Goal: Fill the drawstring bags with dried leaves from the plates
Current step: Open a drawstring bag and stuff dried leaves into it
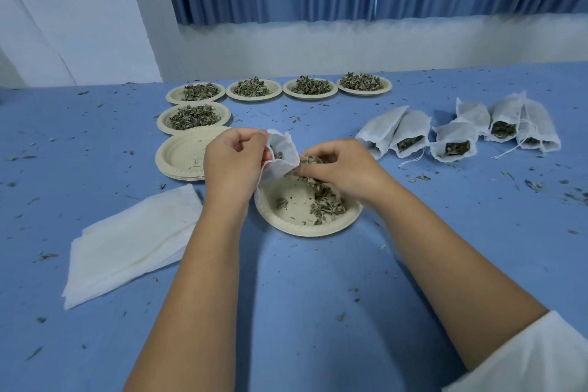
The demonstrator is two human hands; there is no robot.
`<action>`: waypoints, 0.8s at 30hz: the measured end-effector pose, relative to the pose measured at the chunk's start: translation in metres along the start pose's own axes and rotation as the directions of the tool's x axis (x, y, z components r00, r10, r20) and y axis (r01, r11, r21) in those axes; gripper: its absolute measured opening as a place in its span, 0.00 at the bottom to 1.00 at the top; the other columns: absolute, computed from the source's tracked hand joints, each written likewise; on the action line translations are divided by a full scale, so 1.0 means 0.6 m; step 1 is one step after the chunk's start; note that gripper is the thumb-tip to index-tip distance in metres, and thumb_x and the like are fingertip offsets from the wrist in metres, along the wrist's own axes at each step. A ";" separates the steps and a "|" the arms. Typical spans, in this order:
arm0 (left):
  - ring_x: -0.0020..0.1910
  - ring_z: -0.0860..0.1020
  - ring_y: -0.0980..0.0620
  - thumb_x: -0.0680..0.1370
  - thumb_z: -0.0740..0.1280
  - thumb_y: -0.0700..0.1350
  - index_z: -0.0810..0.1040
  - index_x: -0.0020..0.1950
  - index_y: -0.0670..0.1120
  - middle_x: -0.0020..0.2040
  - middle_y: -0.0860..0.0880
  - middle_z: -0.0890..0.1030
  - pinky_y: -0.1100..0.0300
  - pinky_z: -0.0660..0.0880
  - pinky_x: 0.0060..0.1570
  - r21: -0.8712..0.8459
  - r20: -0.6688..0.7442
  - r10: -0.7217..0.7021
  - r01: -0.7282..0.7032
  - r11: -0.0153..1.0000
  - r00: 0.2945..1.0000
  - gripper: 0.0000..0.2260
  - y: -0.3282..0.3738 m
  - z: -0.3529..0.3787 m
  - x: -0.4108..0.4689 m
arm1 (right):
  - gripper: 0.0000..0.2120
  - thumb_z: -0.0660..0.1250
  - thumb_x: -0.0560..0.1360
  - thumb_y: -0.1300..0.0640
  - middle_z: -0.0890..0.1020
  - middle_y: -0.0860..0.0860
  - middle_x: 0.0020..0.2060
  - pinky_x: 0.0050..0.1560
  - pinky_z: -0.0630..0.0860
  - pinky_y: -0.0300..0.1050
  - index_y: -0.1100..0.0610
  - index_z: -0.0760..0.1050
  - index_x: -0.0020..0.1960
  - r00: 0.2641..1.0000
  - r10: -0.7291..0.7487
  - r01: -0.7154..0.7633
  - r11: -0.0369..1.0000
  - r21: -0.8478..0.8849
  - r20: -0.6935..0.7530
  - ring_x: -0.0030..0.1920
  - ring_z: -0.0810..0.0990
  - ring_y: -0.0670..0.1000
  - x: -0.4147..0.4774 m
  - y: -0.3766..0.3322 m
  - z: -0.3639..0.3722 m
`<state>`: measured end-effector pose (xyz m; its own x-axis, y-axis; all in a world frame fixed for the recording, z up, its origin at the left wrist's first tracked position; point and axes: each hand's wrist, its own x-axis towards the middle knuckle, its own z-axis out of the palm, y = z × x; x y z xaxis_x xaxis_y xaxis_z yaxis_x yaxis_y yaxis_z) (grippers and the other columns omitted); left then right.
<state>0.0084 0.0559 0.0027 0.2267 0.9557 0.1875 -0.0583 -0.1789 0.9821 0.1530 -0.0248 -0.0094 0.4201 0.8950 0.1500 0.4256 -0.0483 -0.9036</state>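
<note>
Blue surface [318, 296]: is carrying everything, with dry leaf crumbs lying scattered all over it.
Flat white bags [133, 242]: are lying unfilled in a loose pile toward the near left corner.
Filled bags [410, 134]: are lying in a row toward the right edge, their mouths facing the near edge and showing leaves, and strings are trailing from some.
Heaped plates [161, 121]: four are sitting in a line along the far edge; a fifth is sitting just in front of the leftmost one.
Empty plate stack [178, 156]: is sitting right against the near side of that fifth plate.
Working plate [296, 223]: is sitting mid-surface under both hands, with a thin remainder of dried leaves [327, 204] lying on its right side.
Left hand [232, 159]: is pinching the rim of the drawstring bag [284, 153] with curled fingers, holding its mouth open above the working plate's far rim.
Right hand [343, 165]: is gripping a clump of leaves in curled fingers, right at the bag's mouth.
Drawstring bag: is hanging between the two hands, with some leaves showing inside.
</note>
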 end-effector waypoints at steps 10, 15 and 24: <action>0.30 0.76 0.59 0.77 0.66 0.41 0.80 0.41 0.50 0.27 0.56 0.79 0.62 0.72 0.38 0.074 -0.010 0.037 -0.037 0.997 0.999 0.07 -0.007 0.014 -0.006 | 0.07 0.75 0.71 0.61 0.87 0.51 0.43 0.44 0.81 0.38 0.58 0.83 0.49 0.978 0.206 -0.155 0.789 0.594 -0.018 0.43 0.85 0.45 0.004 -0.012 -0.044; 0.29 0.76 0.60 0.77 0.65 0.41 0.81 0.42 0.50 0.27 0.56 0.80 0.60 0.72 0.36 0.130 0.000 0.055 -0.055 0.990 0.998 0.07 -0.010 0.020 -0.009 | 0.09 0.74 0.71 0.61 0.86 0.51 0.41 0.39 0.79 0.35 0.59 0.82 0.51 0.980 0.179 -0.192 0.742 0.643 0.086 0.40 0.84 0.44 0.001 -0.022 -0.046; 0.32 0.79 0.57 0.78 0.68 0.43 0.81 0.41 0.50 0.27 0.55 0.80 0.50 0.80 0.50 0.205 0.105 0.097 -0.117 0.972 0.990 0.06 -0.013 0.025 -0.014 | 0.13 0.75 0.71 0.58 0.86 0.52 0.48 0.41 0.77 0.35 0.59 0.83 0.55 0.965 0.224 -0.256 0.913 0.317 0.135 0.43 0.82 0.43 -0.004 -0.017 -0.030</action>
<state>0.0216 0.0456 -0.0066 0.3208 0.9040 0.2827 0.1160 -0.3337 0.9355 0.1619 -0.0343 0.0065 0.3924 0.9130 -0.1116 0.0274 -0.1329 -0.9908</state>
